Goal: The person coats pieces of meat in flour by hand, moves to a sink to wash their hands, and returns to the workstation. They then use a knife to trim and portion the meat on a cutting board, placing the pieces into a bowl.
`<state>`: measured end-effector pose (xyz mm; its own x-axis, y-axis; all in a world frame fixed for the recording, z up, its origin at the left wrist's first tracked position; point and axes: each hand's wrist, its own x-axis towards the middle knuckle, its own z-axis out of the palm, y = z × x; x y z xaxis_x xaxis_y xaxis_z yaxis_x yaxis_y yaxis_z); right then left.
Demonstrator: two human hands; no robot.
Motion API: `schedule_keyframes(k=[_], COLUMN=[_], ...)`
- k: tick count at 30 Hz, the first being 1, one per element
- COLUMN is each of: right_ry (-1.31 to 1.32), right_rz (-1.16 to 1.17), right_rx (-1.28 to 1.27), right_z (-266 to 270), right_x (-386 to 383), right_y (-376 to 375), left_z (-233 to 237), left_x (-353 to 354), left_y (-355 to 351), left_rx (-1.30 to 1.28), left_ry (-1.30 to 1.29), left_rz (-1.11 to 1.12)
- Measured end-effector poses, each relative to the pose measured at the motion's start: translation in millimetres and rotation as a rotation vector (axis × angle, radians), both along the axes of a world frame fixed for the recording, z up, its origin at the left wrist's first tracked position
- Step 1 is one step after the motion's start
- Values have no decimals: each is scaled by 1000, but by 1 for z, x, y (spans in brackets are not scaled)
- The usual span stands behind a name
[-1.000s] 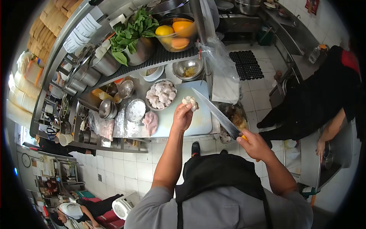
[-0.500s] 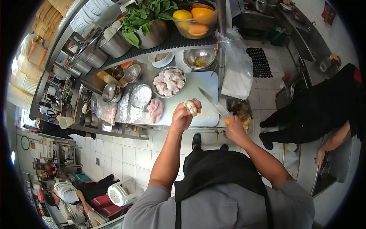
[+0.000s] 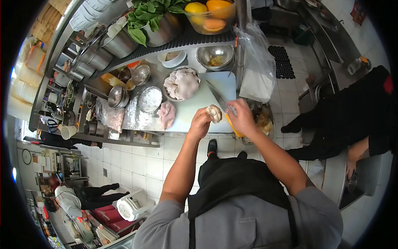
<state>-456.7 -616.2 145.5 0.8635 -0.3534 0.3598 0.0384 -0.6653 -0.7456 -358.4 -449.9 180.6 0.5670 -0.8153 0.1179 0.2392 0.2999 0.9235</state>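
In my left hand (image 3: 200,123) I grip a small pale lump (image 3: 214,113) with darker patches, perhaps meat. My right hand (image 3: 242,118) is closed on a knife (image 3: 216,94) with a yellow-orange handle. Its blade points away from me over the white cutting board (image 3: 222,79). Beyond my left hand, a metal bowl (image 3: 165,89) is heaped with pale raw meat pieces (image 3: 179,81). A blurred pale piece (image 3: 188,86) shows over its right side. A pink piece of raw meat (image 3: 166,115) lies at the board's left edge, beside a bowl of white powder (image 3: 150,99).
A shelf (image 3: 143,52) above the counter carries pots, leafy greens (image 3: 155,18) and a tub of citrus (image 3: 210,16). A plastic bag (image 3: 255,62) hangs at the right. Below it sits a container of scraps (image 3: 263,120). A co-worker (image 3: 344,108) stands at the right.
My right hand has moved left and inward, bringing the knife closer to the lump. My left hand has shifted slightly right. A blurred piece now appears over the meat bowl.
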Motion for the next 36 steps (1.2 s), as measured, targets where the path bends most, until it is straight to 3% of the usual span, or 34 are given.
schedule_keyframes(k=[1,3,6,16,26,31,36], right_ry=[-129,-267,-276,-209,-193,-107,-147], right_rz=[40,129,181,98,55,102,136], right_rx=[143,50,-54,-112,-380,-256,-252], right_z=[36,90,112,112,120,117,104], right_x=[-7,-26,-38,-56,-71,-73,-66], right_y=[-1,0,-2,-13,-18,-20,-23], left_z=[-2,-8,-10,-5,12,38,37], left_x=[0,0,-4,-12,-14,-22,-17], left_y=[-2,-7,-19,-47,-47,-42,-39], left_rx=[9,26,12,-60,199,278,253], left_ry=[8,53,96,-43,-467,-799,-835], left_rz=[-8,-25,-75,-193,-115,-37,-109])
